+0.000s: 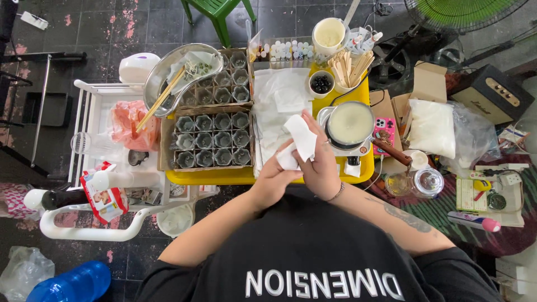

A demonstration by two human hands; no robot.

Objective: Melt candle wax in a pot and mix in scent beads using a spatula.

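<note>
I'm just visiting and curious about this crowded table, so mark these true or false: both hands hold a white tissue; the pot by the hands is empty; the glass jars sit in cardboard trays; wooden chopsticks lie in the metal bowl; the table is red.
1. Both hands, left hand and right hand, hold a white tissue. True.
2. The pot is empty. False: it holds a pale, creamy liquid.
3. The glass jars sit in cardboard trays. True.
4. Wooden chopsticks lie in the metal bowl. True.
5. The table is red. False: it is yellow.
</note>
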